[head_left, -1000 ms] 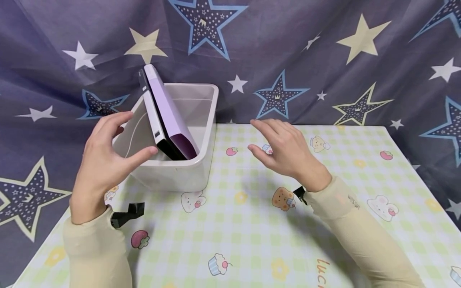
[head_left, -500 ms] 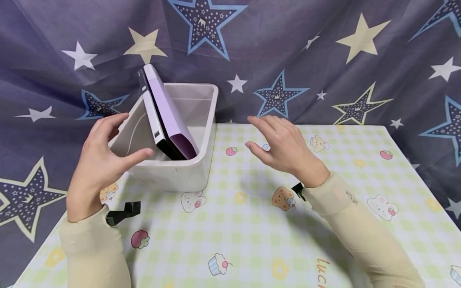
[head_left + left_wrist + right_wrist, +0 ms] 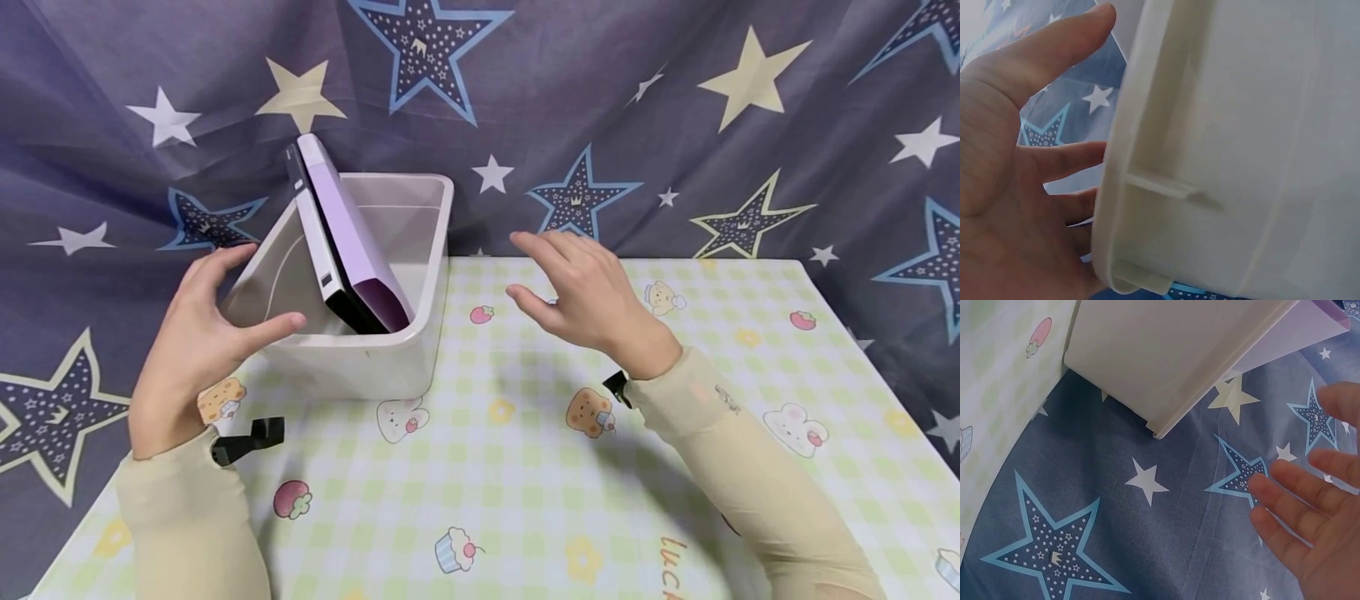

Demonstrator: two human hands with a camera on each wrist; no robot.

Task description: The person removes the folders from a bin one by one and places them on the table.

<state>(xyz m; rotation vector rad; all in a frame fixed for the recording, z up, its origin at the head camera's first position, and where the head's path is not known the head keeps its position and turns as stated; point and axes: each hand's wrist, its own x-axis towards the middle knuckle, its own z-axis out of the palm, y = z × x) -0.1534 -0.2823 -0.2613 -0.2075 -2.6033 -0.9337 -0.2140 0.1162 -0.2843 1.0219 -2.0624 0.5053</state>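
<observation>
A pale grey plastic bin (image 3: 352,367) stands at the table's back left in the head view. Two file boxes lean to the left inside it: a purple one (image 3: 348,221) and, against its left side, a black-and-white one (image 3: 313,237). My left hand (image 3: 198,333) is at the bin's left side, thumb spread from the fingers and holding nothing. In the left wrist view, the bin's rim (image 3: 1119,169) stands right beside those fingers. To the right of the bin, my right hand (image 3: 581,292) hovers over the back of the table with relaxed fingers and nothing in them.
A green-and-white checked cloth (image 3: 525,500) with cartoon prints covers the table. Behind it hangs a dark star-patterned curtain (image 3: 615,92). Black camera mounts (image 3: 251,440) show at both wrists.
My left hand has drifted left and slightly down, away from the file boxes. The right hand has risen slightly and shifted left. Bin and file boxes stay in place.
</observation>
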